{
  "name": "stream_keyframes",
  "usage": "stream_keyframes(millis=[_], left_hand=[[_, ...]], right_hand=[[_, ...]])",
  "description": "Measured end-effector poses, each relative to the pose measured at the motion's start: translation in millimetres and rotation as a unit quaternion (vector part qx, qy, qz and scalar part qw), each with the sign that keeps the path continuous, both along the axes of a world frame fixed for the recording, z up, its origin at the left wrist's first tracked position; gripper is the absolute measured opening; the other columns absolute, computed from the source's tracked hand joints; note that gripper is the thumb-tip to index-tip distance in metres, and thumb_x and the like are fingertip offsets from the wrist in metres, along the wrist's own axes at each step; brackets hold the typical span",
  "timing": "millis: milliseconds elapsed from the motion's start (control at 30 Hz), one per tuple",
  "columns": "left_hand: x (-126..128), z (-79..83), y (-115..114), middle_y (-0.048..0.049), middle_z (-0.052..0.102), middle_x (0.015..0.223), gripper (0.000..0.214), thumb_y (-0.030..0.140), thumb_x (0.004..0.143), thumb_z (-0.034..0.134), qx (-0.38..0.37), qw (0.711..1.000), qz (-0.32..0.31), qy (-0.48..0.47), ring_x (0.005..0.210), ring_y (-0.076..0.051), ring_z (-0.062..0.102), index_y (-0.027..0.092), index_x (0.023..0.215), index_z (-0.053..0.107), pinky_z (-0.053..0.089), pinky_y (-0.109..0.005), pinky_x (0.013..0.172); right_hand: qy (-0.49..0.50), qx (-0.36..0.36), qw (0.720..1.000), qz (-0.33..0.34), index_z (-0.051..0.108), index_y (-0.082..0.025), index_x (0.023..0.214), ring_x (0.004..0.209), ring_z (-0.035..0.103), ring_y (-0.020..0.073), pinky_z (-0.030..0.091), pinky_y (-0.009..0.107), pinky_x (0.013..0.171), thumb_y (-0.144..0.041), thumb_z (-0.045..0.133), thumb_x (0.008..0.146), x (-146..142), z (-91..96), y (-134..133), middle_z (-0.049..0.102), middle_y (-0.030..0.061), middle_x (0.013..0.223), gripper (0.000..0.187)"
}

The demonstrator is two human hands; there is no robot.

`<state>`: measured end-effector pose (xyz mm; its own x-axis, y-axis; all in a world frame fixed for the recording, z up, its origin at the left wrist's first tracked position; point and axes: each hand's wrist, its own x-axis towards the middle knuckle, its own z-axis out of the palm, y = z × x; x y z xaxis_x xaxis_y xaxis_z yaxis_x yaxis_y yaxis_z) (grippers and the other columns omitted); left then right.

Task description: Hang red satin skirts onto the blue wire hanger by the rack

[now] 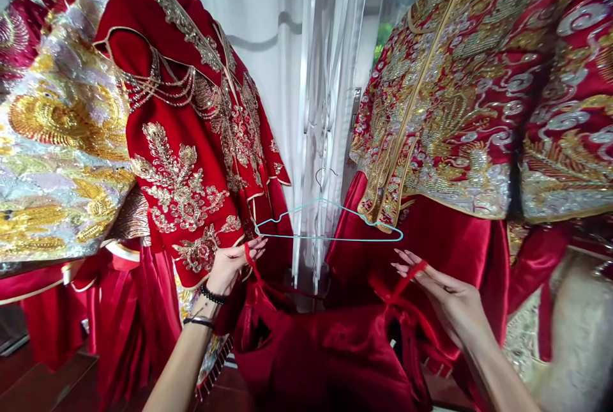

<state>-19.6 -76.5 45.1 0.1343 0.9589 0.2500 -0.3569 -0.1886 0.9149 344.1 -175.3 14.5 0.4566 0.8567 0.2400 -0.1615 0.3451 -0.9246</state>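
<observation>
Left hand (234,264) and right hand (453,300): fingers hold red strap loops (248,257); dark red garment (335,335) hangs below the fingers, thin blue hanger (330,239) just above them.

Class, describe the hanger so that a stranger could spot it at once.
Find the white metal frame between the embroidered jackets. The hanger shows in front of its lower part, just above the left hand and right hand. Its thin, pale-blue outline sets it apart from the red clothing around it.

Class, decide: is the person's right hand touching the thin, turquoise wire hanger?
Apart. The head view shows a clear gap between the right hand and the hanger above it.
</observation>
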Motion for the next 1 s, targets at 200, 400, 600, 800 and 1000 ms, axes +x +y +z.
stream_keyframes(millis=[200,400,600,800,1000], left_hand=[[4.5,0.7,14.6,-0.0110,0.068,0.096,0.042,0.030,0.046,0.079,0.004,0.998,0.052,0.035,0.100,-0.027,0.058,0.012,0.084,0.070,0.042,-0.040,0.095],[-1.4,-5.8,35.1,-0.0090,0.067,0.097,0.045,0.038,0.047,0.077,0.019,0.985,0.126,0.115,0.100,-0.026,0.058,0.013,0.083,0.070,0.042,-0.038,0.094],[-1.0,-14.4,67.3,-0.0068,0.070,0.088,0.037,0.044,0.048,0.073,0.050,0.964,0.162,0.203,0.096,-0.025,0.059,0.014,0.069,0.071,0.043,-0.031,0.086],[-2.6,-33.9,92.9,0.0000,0.064,0.058,0.034,0.048,0.055,0.065,0.038,0.909,0.251,0.332,0.071,-0.020,0.060,0.015,0.061,0.066,0.042,-0.023,0.062],[-7.8,-37.8,108.1,0.0023,0.055,0.049,0.041,0.054,0.052,0.066,0.032,0.924,0.203,0.324,0.057,-0.015,0.054,0.014,0.058,0.062,0.040,-0.024,0.056]], right_hand=[[-0.049,0.009,0.999,-0.014,0.068,-0.019,0.093,0.096,0.061,0.0270,0.044,0.042,0.095,-0.032,0.076,0.055,-3.5,-1.5,22.6,0.067,0.0052,0.100,0.041],[-0.010,0.028,1.000,-0.009,0.069,-0.019,0.089,0.093,0.062,0.0277,0.047,0.041,0.091,-0.034,0.078,0.050,-8.9,11.7,33.9,0.070,0.0062,0.092,0.043],[-0.022,0.034,0.999,0.008,0.070,-0.020,0.088,0.096,0.060,0.0287,0.046,0.042,0.092,-0.033,0.080,0.046,-6.7,15.3,48.1,0.069,0.0061,0.094,0.045],[-0.007,0.028,0.999,0.022,0.070,-0.020,0.085,0.097,0.060,0.0275,0.040,0.040,0.099,-0.032,0.080,0.046,-7.4,12.2,61.3,0.069,0.0050,0.093,0.042],[0.006,0.040,0.999,0.026,0.070,-0.018,0.084,0.092,0.062,0.0295,0.049,0.042,0.089,-0.033,0.080,0.045,-11.7,15.3,67.2,0.070,0.0068,0.089,0.043]])
